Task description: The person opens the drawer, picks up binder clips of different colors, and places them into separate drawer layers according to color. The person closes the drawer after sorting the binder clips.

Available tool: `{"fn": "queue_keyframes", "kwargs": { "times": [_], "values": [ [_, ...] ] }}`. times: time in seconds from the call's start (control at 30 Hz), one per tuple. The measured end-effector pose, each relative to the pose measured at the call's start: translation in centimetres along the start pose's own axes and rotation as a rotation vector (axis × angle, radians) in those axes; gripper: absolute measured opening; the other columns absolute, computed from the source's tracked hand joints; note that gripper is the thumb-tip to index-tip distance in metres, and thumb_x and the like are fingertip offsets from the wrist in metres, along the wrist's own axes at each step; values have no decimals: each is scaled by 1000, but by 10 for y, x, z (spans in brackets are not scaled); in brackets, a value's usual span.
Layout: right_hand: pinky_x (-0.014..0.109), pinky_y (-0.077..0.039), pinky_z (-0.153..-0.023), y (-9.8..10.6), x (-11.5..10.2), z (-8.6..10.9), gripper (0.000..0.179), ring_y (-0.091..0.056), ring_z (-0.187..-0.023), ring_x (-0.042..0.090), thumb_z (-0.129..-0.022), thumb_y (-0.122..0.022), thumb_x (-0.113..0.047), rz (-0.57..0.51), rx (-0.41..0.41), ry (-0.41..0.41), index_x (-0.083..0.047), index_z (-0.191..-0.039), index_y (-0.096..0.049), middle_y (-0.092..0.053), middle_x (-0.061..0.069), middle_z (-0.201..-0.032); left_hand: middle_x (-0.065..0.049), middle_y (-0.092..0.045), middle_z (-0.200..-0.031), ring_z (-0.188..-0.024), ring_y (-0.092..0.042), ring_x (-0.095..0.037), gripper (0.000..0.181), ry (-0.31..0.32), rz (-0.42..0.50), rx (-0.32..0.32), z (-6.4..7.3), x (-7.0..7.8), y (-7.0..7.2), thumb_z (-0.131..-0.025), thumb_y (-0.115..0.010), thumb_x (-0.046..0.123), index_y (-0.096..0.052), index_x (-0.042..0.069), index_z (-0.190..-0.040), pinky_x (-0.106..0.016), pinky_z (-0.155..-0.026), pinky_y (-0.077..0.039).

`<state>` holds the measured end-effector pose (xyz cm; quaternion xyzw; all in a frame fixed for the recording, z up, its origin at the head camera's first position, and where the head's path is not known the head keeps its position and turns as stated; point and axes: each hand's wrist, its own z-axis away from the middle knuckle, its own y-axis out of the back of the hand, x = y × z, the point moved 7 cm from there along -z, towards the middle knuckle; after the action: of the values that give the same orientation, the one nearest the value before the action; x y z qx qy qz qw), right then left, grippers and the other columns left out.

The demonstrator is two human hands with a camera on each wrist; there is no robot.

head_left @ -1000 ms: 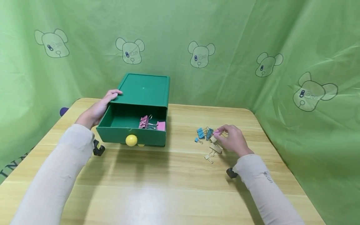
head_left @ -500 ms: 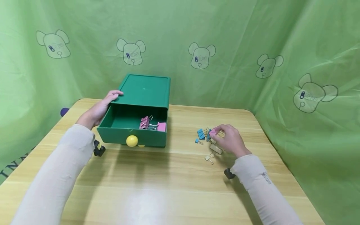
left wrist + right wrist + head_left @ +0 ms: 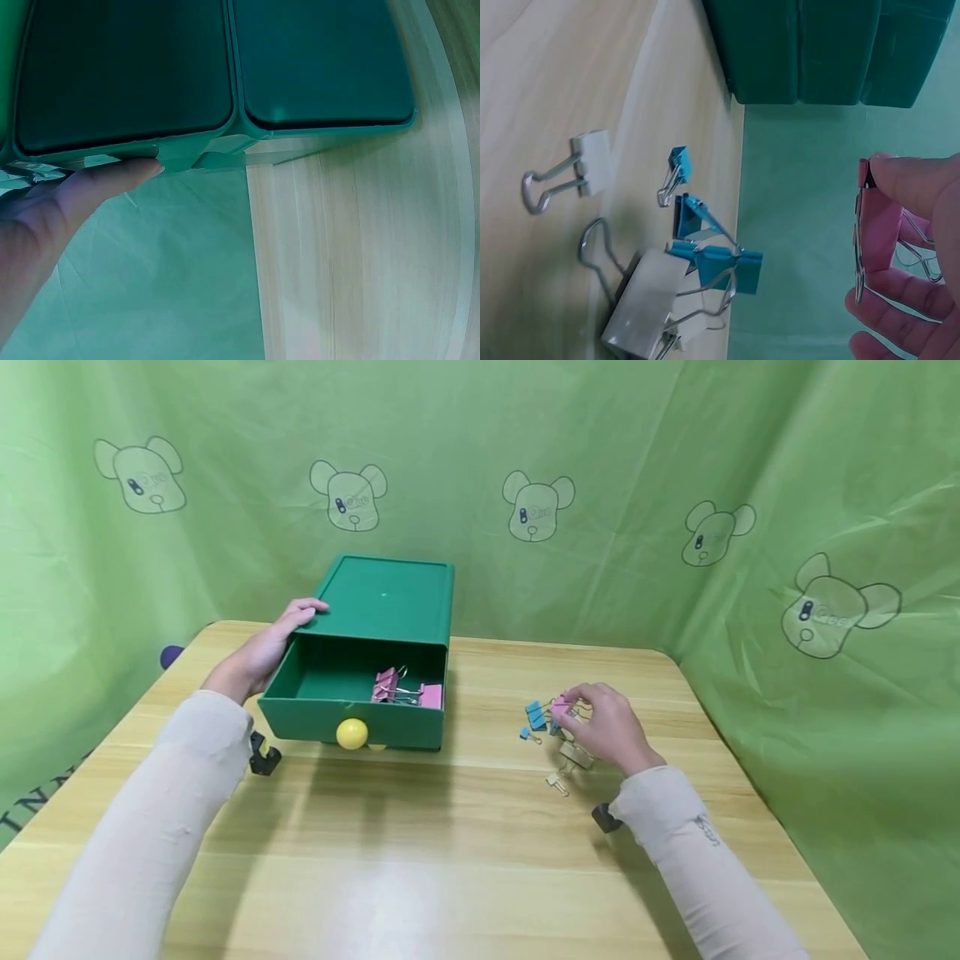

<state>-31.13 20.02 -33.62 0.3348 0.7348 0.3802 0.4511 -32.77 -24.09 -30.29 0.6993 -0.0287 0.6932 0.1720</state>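
A pink binder clip is pinched between the thumb and fingers of my right hand, raised above a small pile of clips. Below it lie blue binder clips, a small blue clip, a large whitish clip and a small whitish clip. My left hand rests against the left side of a green drawer box, its fingers over the top edge. The upper drawer is pulled out, with pink binder clips inside at its right end.
A yellow knob sticks out from the drawer front, and part of a second one shows beneath. Wooden tabletop stretches around the box. Green printed curtains hang behind and at the sides.
My right hand has moved a little left with the pink binder clip, now over the blue clips. The left hand and the drawer box stay where they were.
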Motion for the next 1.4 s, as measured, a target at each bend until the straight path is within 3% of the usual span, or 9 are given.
{"fn": "queue_keyframes", "kwargs": {
  "times": [0.63, 1.4],
  "values": [
    [50, -43, -95, 6, -32, -9, 30, -57, -108, 30, -86, -74, -33, -6, 58, 89, -8, -103, -68, -65, 10, -110, -11, 4, -156, -130, -18, -46, 36, 2, 5, 2, -1, 0, 1, -102, -29, 53, -31, 36, -134, -60, -97, -30],
    [48, -43, -93, 21, -66, -12, 26, -57, -109, 27, -86, -74, -35, -41, 98, 134, -12, -98, -69, -66, 6, -110, -11, 4, -156, -130, -18, -46, 35, 6, 4, 1, 0, 0, 1, -102, -29, 54, -32, 38, -133, -59, -97, -31]
  ]
}}
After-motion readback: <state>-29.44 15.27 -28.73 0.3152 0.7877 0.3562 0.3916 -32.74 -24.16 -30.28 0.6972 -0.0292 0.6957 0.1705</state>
